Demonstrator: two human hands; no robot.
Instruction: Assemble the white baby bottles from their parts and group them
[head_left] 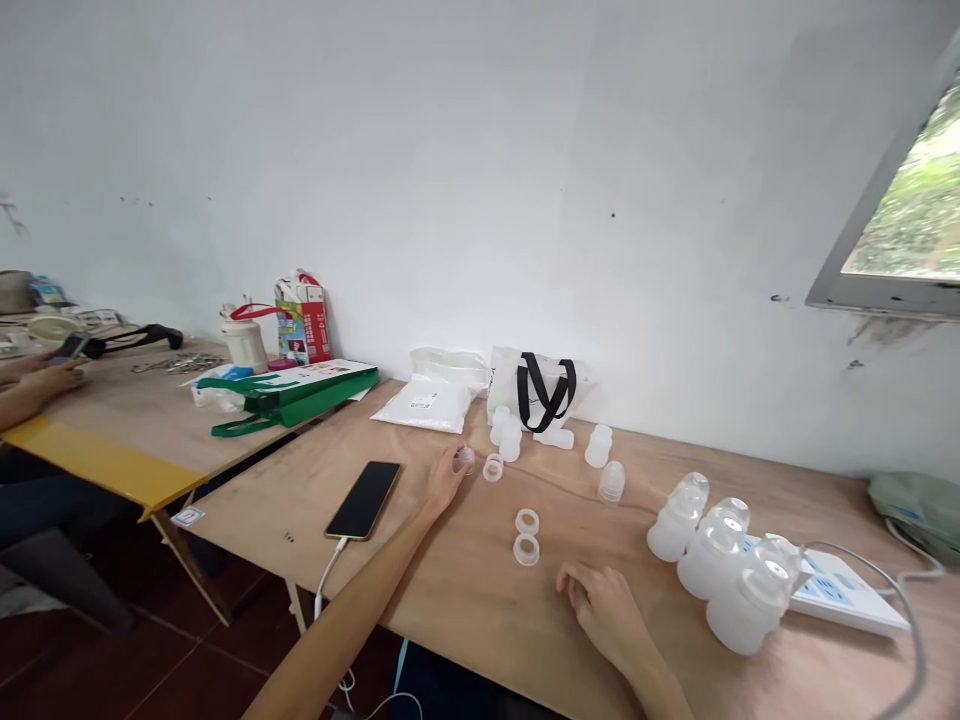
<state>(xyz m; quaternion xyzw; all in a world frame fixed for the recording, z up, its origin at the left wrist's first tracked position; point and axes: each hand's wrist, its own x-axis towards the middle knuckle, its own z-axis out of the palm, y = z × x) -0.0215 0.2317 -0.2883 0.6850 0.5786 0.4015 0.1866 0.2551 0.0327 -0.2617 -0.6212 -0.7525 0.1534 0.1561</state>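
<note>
My left hand (445, 482) reaches across the wooden table, its fingers closed around a small clear plastic cap (466, 459) on the tabletop. Just right of that cap lie translucent rings (493, 467). Behind them stand small frosted bottles (510, 440). Two more rings, a nearer one (526, 549) and a farther one (527, 521), lie between my hands. My right hand (606, 608) rests near the front of the table with loosely bent fingers and holds nothing visible. To its right, several capped frosted bottles (744, 605) stand in a row. A clear domed cap (611, 482) is farther back.
A black phone (364, 500) with a white cable lies left of my forearm. White plastic packets (427, 403) and a bag with black handles (506, 385) are by the wall. A white device (851, 592) sits right. Another person's hands (49, 380) hold a phone at the left table.
</note>
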